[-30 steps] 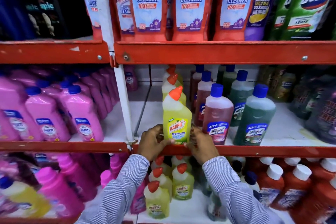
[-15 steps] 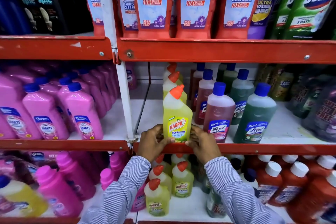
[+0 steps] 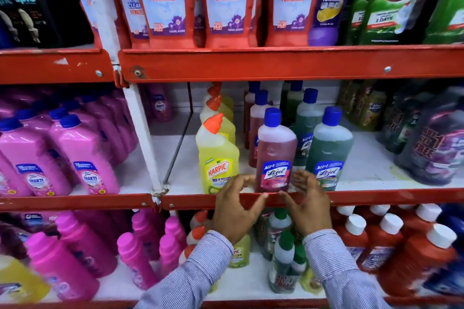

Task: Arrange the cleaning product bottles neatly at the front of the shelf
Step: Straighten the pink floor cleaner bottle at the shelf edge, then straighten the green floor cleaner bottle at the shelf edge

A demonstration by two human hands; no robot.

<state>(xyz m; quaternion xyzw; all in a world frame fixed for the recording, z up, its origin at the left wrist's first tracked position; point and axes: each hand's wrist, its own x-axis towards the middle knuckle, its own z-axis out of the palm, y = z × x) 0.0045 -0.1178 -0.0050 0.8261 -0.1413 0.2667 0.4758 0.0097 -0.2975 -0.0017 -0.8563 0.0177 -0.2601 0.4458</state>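
Note:
On the middle shelf (image 3: 376,197) a reddish-pink Lizol bottle (image 3: 275,148) with a blue cap stands at the red front lip. My left hand (image 3: 236,208) and my right hand (image 3: 310,208) flank its base with fingers spread and curved; no firm grip shows. Just left of it, at the lip, stands a yellow Harpic bottle (image 3: 217,158) with an orange cap. A green Lizol bottle (image 3: 329,148) stands just right. More bottles of each kind line up behind them.
Pink Shakti bottles (image 3: 88,158) fill the left bay beyond the white upright (image 3: 143,138). Dark bottles (image 3: 431,148) sit at the right. Red bathroom cleaner pouches (image 3: 226,0) hang on the shelf above. The lower shelf holds pink, yellow and red-brown bottles (image 3: 386,241).
Both hands left the yellow Harpic bottle and shifted right to either side of the reddish-pink Lizol bottle. The view also moved closer and to the right.

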